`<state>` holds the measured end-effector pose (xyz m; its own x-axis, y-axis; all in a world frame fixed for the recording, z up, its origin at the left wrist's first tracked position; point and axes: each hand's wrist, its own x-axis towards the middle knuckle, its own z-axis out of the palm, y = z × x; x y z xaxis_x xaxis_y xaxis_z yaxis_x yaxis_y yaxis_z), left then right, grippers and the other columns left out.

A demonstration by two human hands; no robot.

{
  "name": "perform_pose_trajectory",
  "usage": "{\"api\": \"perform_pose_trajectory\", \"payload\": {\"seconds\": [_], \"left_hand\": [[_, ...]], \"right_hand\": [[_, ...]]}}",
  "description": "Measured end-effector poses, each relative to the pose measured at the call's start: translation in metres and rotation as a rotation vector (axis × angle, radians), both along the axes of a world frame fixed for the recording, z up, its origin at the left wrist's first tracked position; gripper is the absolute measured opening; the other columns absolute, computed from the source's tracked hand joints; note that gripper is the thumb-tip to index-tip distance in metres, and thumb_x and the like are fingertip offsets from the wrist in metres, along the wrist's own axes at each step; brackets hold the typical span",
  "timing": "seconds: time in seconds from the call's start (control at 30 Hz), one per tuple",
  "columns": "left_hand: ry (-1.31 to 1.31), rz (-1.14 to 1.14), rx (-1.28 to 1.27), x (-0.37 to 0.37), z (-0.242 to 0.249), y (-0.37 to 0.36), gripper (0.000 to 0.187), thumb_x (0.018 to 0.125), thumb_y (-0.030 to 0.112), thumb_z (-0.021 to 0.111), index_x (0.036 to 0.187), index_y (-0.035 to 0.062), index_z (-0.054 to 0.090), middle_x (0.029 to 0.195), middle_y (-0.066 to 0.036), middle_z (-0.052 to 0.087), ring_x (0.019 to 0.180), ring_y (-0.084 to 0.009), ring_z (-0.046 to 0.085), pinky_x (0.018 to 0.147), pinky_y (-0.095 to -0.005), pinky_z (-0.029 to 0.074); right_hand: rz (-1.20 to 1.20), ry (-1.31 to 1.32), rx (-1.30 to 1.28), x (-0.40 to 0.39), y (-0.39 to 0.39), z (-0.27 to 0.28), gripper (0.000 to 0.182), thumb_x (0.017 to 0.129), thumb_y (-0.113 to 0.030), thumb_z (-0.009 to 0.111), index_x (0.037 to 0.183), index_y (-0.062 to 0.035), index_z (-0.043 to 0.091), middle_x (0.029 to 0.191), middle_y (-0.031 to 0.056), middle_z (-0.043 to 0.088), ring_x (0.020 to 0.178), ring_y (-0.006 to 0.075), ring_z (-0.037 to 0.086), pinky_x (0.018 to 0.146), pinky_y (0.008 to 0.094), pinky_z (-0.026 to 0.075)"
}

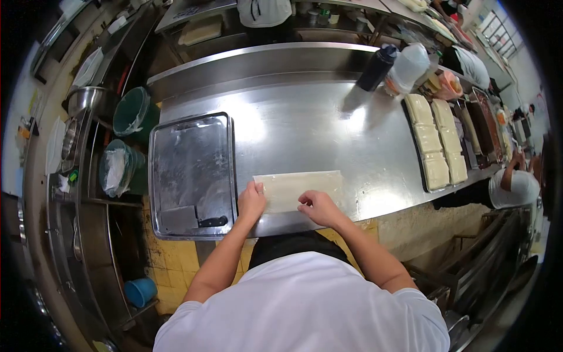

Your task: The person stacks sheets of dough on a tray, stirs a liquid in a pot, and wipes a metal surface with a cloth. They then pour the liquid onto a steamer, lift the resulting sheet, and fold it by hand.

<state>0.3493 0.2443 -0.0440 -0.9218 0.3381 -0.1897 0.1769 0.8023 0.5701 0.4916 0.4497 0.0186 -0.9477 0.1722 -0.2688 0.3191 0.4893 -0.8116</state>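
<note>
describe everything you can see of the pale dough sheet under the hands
The dough sheet is a thin, pale cream rectangle, slightly translucent, lying flat on the steel counter near its front edge, just right of the metal tray. Its long side runs left to right. The left hand presses its near left corner, and the right hand pinches its near edge toward the middle. The surface looks smooth and unfilled, with nothing else on it.
</note>
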Motion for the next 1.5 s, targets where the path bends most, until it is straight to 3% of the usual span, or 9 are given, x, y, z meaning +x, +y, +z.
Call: {"api": "perform_pose_trajectory", "payload": {"seconds": [0.2, 0.63, 0.83, 1.0, 1.23, 1.47, 1.5], "left_hand": [[0.184, -0.033, -0.027, 0.016, 0.024, 0.021, 0.031, 0.106, 0.031, 0.047, 0.103, 0.0022, 0.059, 0.084, -0.029, 0.069, 0.080, -0.0520, 0.066, 0.073, -0.0626, 0.049], [0.379, -0.329, 0.166, 0.055, 0.231, 0.102, 0.020, 0.101, 0.020, 0.057, 0.095, 0.0016, 0.058, 0.077, -0.025, 0.068, 0.074, -0.0489, 0.065, 0.068, -0.0576, 0.049], [0.406, -0.392, 0.279, 0.041, 0.276, 0.102, 0.020, 0.101, 0.020, 0.059, 0.093, 0.0016, 0.061, 0.075, -0.025, 0.067, 0.072, -0.0462, 0.066, 0.065, -0.0542, 0.048], [0.464, -0.343, 0.292, 0.008, 0.306, 0.055, 0.021, 0.101, 0.020, 0.059, 0.093, 0.0012, 0.064, 0.077, -0.024, 0.067, 0.074, -0.0460, 0.066, 0.066, -0.0532, 0.048], [0.547, -0.270, 0.150, -0.065, 0.330, -0.077, 0.020, 0.099, 0.019, 0.059, 0.090, 0.0016, 0.063, 0.079, -0.025, 0.067, 0.078, -0.0476, 0.065, 0.068, -0.0542, 0.048], [0.607, -0.204, -0.037, -0.136, 0.303, -0.188, 0.017, 0.098, 0.019, 0.060, 0.091, 0.0035, 0.059, 0.075, -0.025, 0.068, 0.074, -0.0460, 0.067, 0.067, -0.0559, 0.051], [0.607, -0.209, -0.060, -0.144, 0.296, -0.197, 0.017, 0.098, 0.020, 0.060, 0.092, 0.0036, 0.059, 0.075, -0.024, 0.068, 0.073, -0.0452, 0.068, 0.066, -0.0554, 0.052]], "right_hand": [[-0.096, -0.008, -0.063, 0.066, 0.008, 0.001, 0.028, 0.086, -0.018, 0.075, 0.105, 0.0030, 0.072, 0.097, 0.0219, 0.073, 0.087, 0.0335, 0.072, 0.081, 0.0418, 0.056], [-0.253, -0.010, -0.100, 0.129, 0.034, 0.003, 0.029, 0.088, -0.019, 0.075, 0.106, 0.0027, 0.072, 0.101, 0.0210, 0.074, 0.094, 0.0320, 0.072, 0.084, 0.0404, 0.056], [-0.282, 0.000, -0.063, 0.116, 0.026, 0.022, 0.030, 0.088, -0.019, 0.075, 0.109, 0.0028, 0.072, 0.102, 0.0207, 0.075, 0.094, 0.0310, 0.072, 0.084, 0.0397, 0.056], [-0.260, 0.015, -0.066, 0.080, -0.002, 0.019, 0.028, 0.090, -0.018, 0.073, 0.108, 0.0035, 0.071, 0.101, 0.0208, 0.074, 0.094, 0.0308, 0.072, 0.085, 0.0390, 0.056], [-0.099, 0.040, -0.064, -0.032, -0.094, 0.031, 0.028, 0.090, -0.019, 0.072, 0.108, 0.0028, 0.072, 0.101, 0.0203, 0.075, 0.093, 0.0302, 0.072, 0.085, 0.0388, 0.056], [0.081, 0.122, -0.093, -0.151, -0.208, 0.071, 0.029, 0.090, -0.019, 0.071, 0.109, 0.0023, 0.071, 0.098, 0.0186, 0.074, 0.089, 0.0280, 0.072, 0.082, 0.0375, 0.056], [0.116, 0.129, -0.119, -0.166, -0.218, 0.068, 0.030, 0.094, -0.016, 0.071, 0.115, 0.0043, 0.068, 0.097, 0.0131, 0.074, 0.087, 0.0178, 0.070, 0.079, 0.0326, 0.056]]}}
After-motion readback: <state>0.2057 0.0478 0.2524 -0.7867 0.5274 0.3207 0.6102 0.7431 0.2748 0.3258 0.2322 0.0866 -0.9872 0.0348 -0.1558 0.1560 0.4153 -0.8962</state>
